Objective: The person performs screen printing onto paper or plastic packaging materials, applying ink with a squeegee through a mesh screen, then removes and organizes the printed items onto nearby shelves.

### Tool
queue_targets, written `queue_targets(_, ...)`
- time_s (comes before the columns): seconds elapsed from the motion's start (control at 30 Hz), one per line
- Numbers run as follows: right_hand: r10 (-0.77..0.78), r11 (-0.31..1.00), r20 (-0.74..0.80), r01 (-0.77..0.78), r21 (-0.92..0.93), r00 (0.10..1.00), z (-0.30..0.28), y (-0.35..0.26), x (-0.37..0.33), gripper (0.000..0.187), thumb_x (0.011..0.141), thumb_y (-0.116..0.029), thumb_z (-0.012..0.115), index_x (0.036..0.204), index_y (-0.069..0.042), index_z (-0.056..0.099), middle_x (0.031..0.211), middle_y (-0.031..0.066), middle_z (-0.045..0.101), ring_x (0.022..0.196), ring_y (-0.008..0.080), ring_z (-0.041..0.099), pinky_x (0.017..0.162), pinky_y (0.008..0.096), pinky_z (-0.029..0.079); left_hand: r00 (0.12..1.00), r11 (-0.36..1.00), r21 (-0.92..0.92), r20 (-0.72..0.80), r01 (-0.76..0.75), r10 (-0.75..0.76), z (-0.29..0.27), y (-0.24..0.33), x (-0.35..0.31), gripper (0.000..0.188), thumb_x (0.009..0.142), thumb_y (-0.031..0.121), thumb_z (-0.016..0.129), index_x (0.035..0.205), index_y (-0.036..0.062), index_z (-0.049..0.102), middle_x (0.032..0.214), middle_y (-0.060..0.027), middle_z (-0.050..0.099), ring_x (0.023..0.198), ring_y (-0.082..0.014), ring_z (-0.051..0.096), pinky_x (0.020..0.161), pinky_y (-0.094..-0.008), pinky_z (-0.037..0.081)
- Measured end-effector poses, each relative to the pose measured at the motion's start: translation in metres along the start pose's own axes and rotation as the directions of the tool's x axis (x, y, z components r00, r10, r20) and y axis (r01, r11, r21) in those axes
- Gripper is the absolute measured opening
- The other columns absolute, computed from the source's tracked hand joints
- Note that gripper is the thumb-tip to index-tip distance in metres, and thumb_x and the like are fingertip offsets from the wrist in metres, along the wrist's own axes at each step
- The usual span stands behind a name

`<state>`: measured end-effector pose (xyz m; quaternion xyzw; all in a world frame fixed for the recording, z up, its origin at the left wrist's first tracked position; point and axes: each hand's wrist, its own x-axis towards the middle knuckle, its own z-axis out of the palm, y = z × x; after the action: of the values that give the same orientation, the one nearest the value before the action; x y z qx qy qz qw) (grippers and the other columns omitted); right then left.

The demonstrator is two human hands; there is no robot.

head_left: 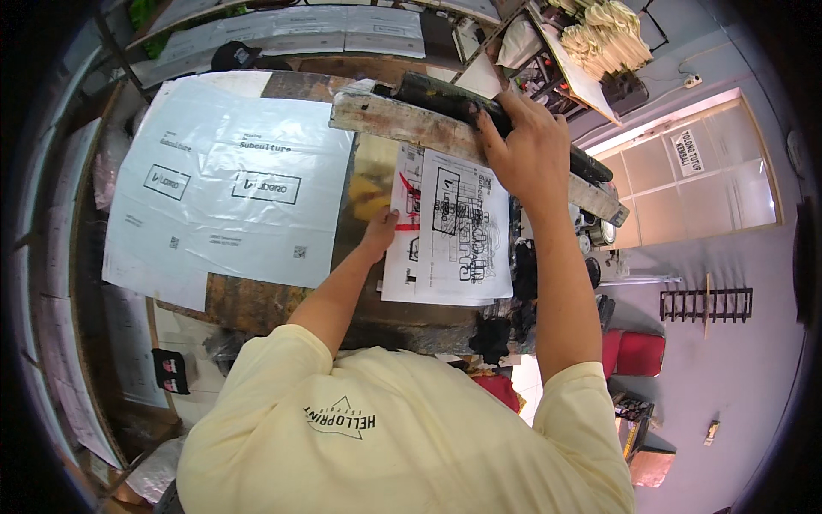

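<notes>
My right hand (527, 150) is closed over a long black bar (437, 92) that lies along a worn, ink-stained wooden beam (385, 120). Its fingers curl over the far side of the bar. At the left edge of a white sheet with overlapping black prints (467, 248), my left hand (378, 233) is closed, thumb on top; its other fingers are partly hidden. A red mark (407, 193) shows on the sheet near that thumb. Just beyond the left hand is a yellow patch (368, 193) on the dark work surface.
Left on the table (248, 308) lies a large pale plastic sheet (257, 154) with black print. Black rags (492, 334) hang at the near right edge, with tins (602, 231) beyond. Racks of printed sheets (60, 343) stand left; a red chair (638, 353) stands right.
</notes>
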<state>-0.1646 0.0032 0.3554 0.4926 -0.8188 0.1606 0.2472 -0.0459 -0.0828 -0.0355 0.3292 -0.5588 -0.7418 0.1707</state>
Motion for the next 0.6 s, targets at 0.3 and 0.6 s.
queue_targets(0.3,0.014,1.0,0.012,-0.013,-0.002,1.0,-0.001,0.004,-0.007,0.036,0.089,-0.041,0.07,0.097,-0.006,0.07,0.091,0.0111,0.067,0.095,0.0327,0.065,0.092,0.0492,0.044,0.992,0.952,0.294,0.115,-0.088,0.056,0.06,-0.016,0.006,0.049,0.083,0.014,0.069,0.128,-0.0007,0.057,0.11,-0.024,0.07,0.105,-0.0397,0.068,0.091,-0.0458,0.053)
queue_targets(0.6,0.042,0.999,0.042,-0.041,-0.006,0.998,0.004,0.002,-0.01,0.042,0.092,-0.035,0.068,0.117,-0.002,0.071,0.111,0.0184,0.071,0.106,0.0373,0.065,0.096,0.0477,0.046,0.998,0.97,0.232,0.016,-0.069,0.067,-0.023,0.046,-0.041,0.047,0.081,0.01,0.066,0.126,-0.0011,0.06,0.109,-0.0186,0.071,0.1,-0.0306,0.067,0.091,-0.0384,0.052)
